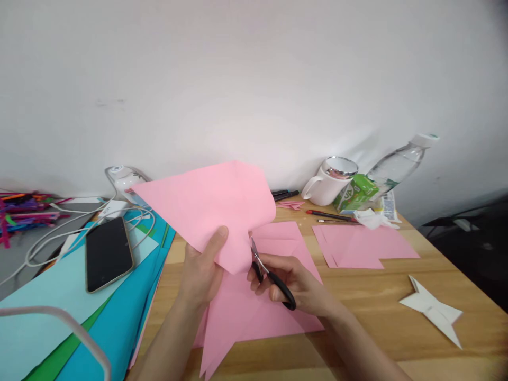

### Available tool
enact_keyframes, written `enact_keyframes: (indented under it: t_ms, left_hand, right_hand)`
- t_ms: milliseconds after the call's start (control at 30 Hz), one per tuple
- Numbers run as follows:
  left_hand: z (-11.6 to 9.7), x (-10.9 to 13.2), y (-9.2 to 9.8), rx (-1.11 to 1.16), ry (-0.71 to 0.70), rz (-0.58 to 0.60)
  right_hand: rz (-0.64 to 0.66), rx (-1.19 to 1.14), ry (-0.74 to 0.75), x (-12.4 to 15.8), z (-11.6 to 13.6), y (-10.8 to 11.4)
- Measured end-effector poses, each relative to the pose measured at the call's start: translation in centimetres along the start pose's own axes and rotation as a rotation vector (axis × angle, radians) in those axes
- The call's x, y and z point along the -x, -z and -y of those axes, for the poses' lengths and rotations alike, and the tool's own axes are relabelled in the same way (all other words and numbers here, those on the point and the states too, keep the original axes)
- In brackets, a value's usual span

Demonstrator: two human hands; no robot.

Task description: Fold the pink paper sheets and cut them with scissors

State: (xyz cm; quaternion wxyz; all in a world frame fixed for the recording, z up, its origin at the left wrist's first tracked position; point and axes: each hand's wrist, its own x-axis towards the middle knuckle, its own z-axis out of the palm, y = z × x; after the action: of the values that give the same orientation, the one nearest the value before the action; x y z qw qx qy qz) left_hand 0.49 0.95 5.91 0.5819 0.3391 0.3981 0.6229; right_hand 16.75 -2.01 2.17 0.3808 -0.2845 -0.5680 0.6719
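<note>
Left grip (202, 274) — partly behind pink sheet (216, 206), thick cable (63, 313) — cropped lower left

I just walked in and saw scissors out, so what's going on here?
The left hand holds up a pink sheet. The right hand holds scissors, their blades at the sheet's edge. More pink paper lies on the table beneath the hands, and a folded white shape lies off to the right.

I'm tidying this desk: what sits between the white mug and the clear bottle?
In the head view, a green carton sits between the white mug and the clear bottle.
</note>
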Motion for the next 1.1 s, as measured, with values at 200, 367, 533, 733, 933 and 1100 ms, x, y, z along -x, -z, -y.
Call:
enact_keyframes:
  t_ms: [200,367,533,733,933,1100]
  left_hand:
    - [0.4,0.3,-0.1,-0.083,-0.023,0.01]
    - [1.2,0.6,-0.1,-0.14,-0.04,0.019]
    - [1.8,0.7,-0.2,-0.1,-0.067,-0.043]
    - [2.4,1.0,-0.3,-0.138,-0.084,-0.092]
    - [3.0,1.4,-0.6,-0.207,-0.157,-0.212]
    - [3.0,1.5,-0.5,-0.189,-0.129,-0.234]
  right_hand:
    - [-0.078,0.107,0.093,0.0,0.3,0.1]
    - [-0.136,0.063,0.137,-0.1,0.1,-0.4]
    - [-0.219,0.008,0.154,-0.2,-0.3,-0.8]
    - [-0.255,0.066,0.157,-0.4,0.1,-1.1]
    - [-0.245,0.019,0.162,-0.3,0.5,-1.4]
    - [-0.24,0.018,0.124,-0.2,0.5,-1.4]
